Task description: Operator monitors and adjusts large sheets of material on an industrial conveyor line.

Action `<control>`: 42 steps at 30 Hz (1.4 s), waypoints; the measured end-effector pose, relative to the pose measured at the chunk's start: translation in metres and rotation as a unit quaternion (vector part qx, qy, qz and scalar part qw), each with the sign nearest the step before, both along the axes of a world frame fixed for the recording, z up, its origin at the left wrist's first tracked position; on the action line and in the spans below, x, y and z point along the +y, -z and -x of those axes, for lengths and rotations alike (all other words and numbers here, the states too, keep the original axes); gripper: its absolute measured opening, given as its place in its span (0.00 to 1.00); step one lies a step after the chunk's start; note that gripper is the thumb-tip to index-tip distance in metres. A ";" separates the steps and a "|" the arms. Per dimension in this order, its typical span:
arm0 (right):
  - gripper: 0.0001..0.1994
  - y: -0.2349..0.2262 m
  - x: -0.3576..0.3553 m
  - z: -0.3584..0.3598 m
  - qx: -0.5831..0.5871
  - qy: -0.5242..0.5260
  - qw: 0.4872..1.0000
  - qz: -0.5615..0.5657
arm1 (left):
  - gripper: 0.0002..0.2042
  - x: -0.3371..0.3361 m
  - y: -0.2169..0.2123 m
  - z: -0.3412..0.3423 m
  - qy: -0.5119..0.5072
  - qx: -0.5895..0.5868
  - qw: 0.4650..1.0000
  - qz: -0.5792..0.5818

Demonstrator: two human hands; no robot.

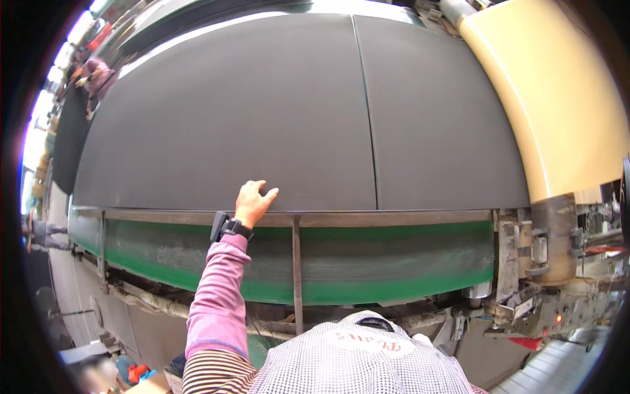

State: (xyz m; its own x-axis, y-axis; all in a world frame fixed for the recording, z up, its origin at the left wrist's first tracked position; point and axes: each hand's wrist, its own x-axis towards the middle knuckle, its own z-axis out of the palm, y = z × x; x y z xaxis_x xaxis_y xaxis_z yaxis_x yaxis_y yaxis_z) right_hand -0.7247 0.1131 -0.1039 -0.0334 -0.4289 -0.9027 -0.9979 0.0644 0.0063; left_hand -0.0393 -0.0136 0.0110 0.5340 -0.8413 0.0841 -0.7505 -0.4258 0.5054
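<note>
My left hand (pixel 254 202) is stretched forward over the near edge of a wide dark grey sheet (pixel 230 111), its fingers slightly bent and apart, with nothing in them. Whether the fingertips press on the sheet or hover just over it, I cannot tell. A narrow gap runs from far to near between this sheet and a second dark grey sheet (pixel 440 118) on the right. On my left wrist is a black strap with a dark device (pixel 230 226). My right hand is out of view.
Below the sheets run a metal rail (pixel 394 218) and a green-edged belt (pixel 374 262). A large yellow roll or curved cover (pixel 551 92) stands at the right, above machine parts with a small red light (pixel 558 318). Another person (pixel 98 75) is at the far left.
</note>
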 end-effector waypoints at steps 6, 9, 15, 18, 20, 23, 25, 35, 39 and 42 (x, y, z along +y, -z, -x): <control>0.23 -0.034 -0.004 -0.005 -0.008 0.014 1.000 0.011 | 0.19 0.039 0.005 -0.075 -0.075 -0.133 0.988 -0.022; 0.20 -0.048 0.003 -0.001 -0.024 -0.004 0.999 0.023 | 0.21 0.086 0.010 -0.124 -0.149 -0.194 0.967 -0.069; 0.18 -0.058 0.011 -0.008 0.016 0.013 0.999 0.025 | 0.15 0.096 0.028 -0.096 -0.021 -0.154 0.987 -0.041; 0.18 -0.062 0.005 -0.025 -0.012 0.038 0.997 0.058 | 0.13 0.074 0.013 -0.060 0.060 -0.093 0.993 -0.050; 0.17 -0.064 0.001 -0.032 -0.017 0.075 0.994 0.071 | 0.12 0.059 0.000 -0.041 0.107 -0.055 0.990 -0.073; 0.17 -0.064 -0.002 -0.035 -0.008 0.087 0.993 0.085 | 0.12 0.035 -0.013 -0.018 0.154 -0.086 0.980 -0.087; 0.16 -0.060 -0.002 -0.032 -0.010 0.069 0.994 0.088 | 0.14 0.017 -0.017 -0.002 0.154 0.033 0.969 -0.192; 0.16 -0.034 0.002 -0.023 -0.023 -0.082 0.994 0.064 | 0.19 -0.084 -0.034 0.144 0.334 0.023 0.920 -0.205; 0.13 -0.036 -0.003 -0.028 -0.032 -0.120 0.988 0.090 | 0.22 -0.116 -0.029 0.192 0.341 0.002 0.916 -0.213; 0.14 -0.041 -0.012 -0.033 -0.035 -0.095 0.990 0.098 | 0.24 -0.135 -0.012 0.199 0.430 0.019 0.877 -0.212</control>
State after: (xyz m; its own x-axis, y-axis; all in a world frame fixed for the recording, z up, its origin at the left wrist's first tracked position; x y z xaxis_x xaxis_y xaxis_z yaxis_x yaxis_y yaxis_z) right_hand -0.6921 0.1007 -0.0630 0.1240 -0.5883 -0.7991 -0.9897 -0.1318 -0.0566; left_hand -0.2387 -0.1482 0.0229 -0.3181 -0.8860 -0.3373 -0.8721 0.1339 0.4706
